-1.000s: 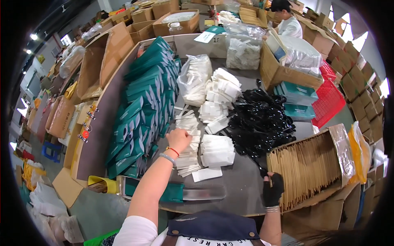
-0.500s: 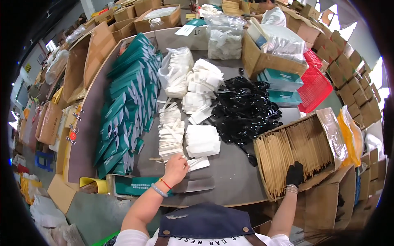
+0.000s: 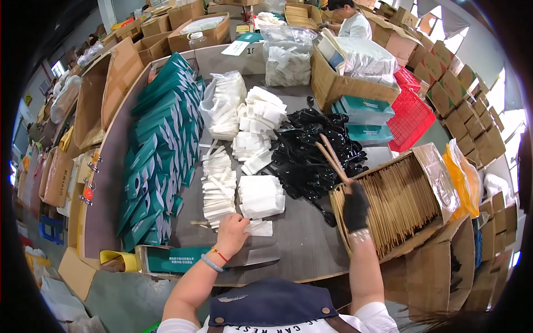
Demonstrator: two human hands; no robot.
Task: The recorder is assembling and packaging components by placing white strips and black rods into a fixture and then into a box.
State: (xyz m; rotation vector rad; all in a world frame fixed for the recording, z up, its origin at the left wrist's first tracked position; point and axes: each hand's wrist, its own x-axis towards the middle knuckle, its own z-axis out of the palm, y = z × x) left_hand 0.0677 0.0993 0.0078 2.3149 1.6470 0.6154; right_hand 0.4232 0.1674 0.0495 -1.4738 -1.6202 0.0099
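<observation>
My right hand (image 3: 355, 206), in a black glove with bare fingertips, is closed round a pair of wooden chopsticks (image 3: 331, 158). They point up and away over a heap of black plastic spoons (image 3: 302, 172). Below that hand stands a cardboard box of chopsticks (image 3: 400, 205) packed in rows. My left hand (image 3: 232, 236) is bare, its fingers curled together at the near end of a row of narrow white packets (image 3: 218, 186); what they pinch, if anything, is hidden. Beside it lie a stack of square white packets (image 3: 261, 195) and a single white packet (image 3: 259, 228).
Green printed pouches (image 3: 158, 150) overlap down the table's left side. A green box (image 3: 172, 258) lies at the near edge. Farther back are a bag of white packets (image 3: 225, 102), green boxes (image 3: 366, 110) and a red basket (image 3: 413, 119). A person (image 3: 355, 25) works beyond.
My right hand has risen from the chopstick box and moved left, now with chopsticks in it. My left hand stays by the white packets. The whole view has shifted slightly.
</observation>
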